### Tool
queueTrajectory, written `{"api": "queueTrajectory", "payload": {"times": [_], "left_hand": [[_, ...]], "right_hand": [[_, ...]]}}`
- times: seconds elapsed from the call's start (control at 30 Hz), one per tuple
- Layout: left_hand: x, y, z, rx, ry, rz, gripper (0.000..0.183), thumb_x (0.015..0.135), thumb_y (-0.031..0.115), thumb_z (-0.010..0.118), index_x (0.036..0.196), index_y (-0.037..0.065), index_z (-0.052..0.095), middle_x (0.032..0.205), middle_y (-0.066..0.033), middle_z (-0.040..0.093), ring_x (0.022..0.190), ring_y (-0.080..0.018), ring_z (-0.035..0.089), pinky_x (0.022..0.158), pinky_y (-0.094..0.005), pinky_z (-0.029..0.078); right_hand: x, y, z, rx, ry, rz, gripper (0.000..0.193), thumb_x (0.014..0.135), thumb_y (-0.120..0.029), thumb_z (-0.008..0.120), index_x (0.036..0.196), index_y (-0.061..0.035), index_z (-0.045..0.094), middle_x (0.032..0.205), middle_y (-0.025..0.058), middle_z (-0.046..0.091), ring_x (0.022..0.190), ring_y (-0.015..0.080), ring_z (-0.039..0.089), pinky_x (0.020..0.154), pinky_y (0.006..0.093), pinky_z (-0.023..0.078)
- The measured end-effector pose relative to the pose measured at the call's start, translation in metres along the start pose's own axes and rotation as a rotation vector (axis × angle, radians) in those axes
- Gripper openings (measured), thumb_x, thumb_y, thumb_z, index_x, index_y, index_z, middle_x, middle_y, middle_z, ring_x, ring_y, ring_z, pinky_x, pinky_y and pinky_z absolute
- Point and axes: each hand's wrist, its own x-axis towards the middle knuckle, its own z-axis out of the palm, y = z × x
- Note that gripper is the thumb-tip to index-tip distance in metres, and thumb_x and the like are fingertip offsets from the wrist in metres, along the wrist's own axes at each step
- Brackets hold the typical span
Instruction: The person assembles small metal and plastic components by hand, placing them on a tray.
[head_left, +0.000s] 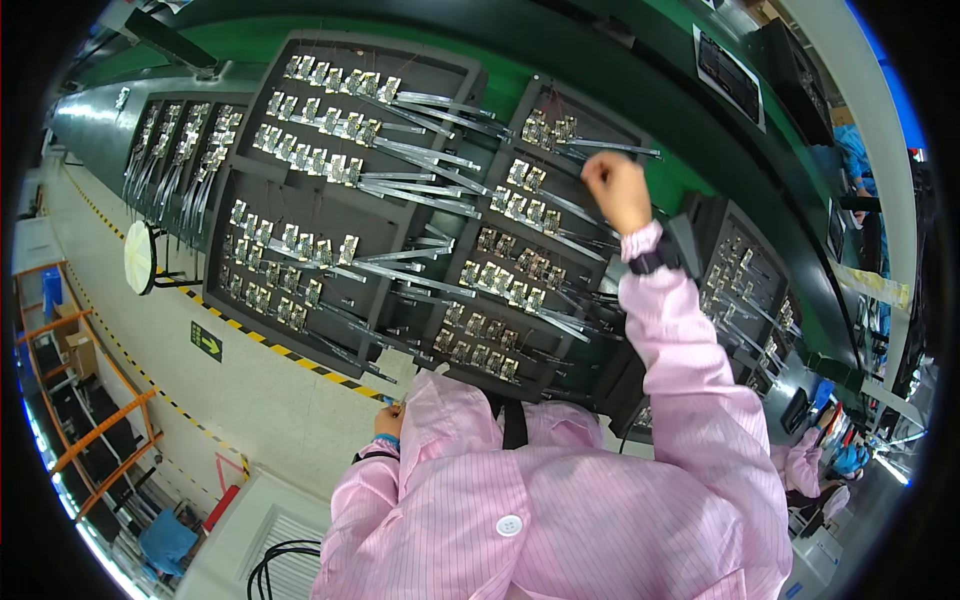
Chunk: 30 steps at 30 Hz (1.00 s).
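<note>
My right hand (615,190) hovers over the right-hand dark foam tray (600,125), near its upper end. Its fingers are curled together in a pinch; whatever they may hold is too small to make out. Close by lie small circuit boards (537,130) with long flat silvery strips (610,147) attached. Low beside my body, my left hand (388,420) is closed, with a small bluish bit showing at its fingertips. In the large left tray (265,185), several more rows of boards lie with their strips reaching to the right.
Further trays of boards stand at the far left (170,150) and right (740,275) along the green bench. A round stool (140,257) and yellow-black floor tape (290,352) are to the left, beyond them an orange rack (100,430). Another person (800,465) is at the right.
</note>
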Motion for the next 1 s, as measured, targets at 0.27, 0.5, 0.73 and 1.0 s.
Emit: {"api": "queueTrajectory", "payload": {"times": [0.27,0.5,0.73,1.0], "left_hand": [[-0.003,0.002,-0.001,-0.023,-0.017,-0.065,0.035,0.076,0.034,0.064,0.070,-0.001,0.063,0.060,-0.0226,0.056,0.058,-0.0379,0.058,0.053,-0.0400,0.043],[-0.001,-0.012,0.004,-0.077,0.006,-0.003,0.033,0.075,0.031,0.065,0.070,-0.001,0.063,0.060,-0.0228,0.056,0.057,-0.0366,0.059,0.053,-0.0400,0.043],[-0.002,-0.005,0.000,-0.049,-0.026,-0.052,0.031,0.075,0.029,0.064,0.074,-0.001,0.064,0.064,-0.0222,0.059,0.062,-0.0361,0.061,0.056,-0.0388,0.045],[0.001,-0.012,0.006,-0.046,-0.033,-0.067,0.031,0.076,0.031,0.064,0.074,0.000,0.065,0.065,-0.0222,0.059,0.064,-0.0369,0.061,0.058,-0.0393,0.046]], "right_hand": [[0.053,0.029,0.007,-0.379,-0.109,-0.147,0.013,0.065,-0.010,0.070,0.077,-0.0102,0.064,0.085,0.0064,0.061,0.090,0.0284,0.052,0.079,0.0369,0.044],[0.051,0.026,0.004,-0.281,-0.121,-0.095,0.016,0.065,-0.011,0.072,0.079,-0.0088,0.065,0.074,0.0038,0.061,0.084,0.0248,0.054,0.076,0.0373,0.044],[0.054,0.038,0.010,-0.221,-0.202,0.064,0.011,0.070,-0.017,0.070,0.076,-0.0088,0.067,0.074,0.0045,0.063,0.087,0.0249,0.053,0.077,0.0366,0.044],[0.055,0.040,-0.005,-0.112,-0.213,0.103,0.014,0.075,-0.023,0.066,0.078,-0.0100,0.064,0.071,0.0027,0.064,0.070,0.0184,0.062,0.073,0.0337,0.041]]}}
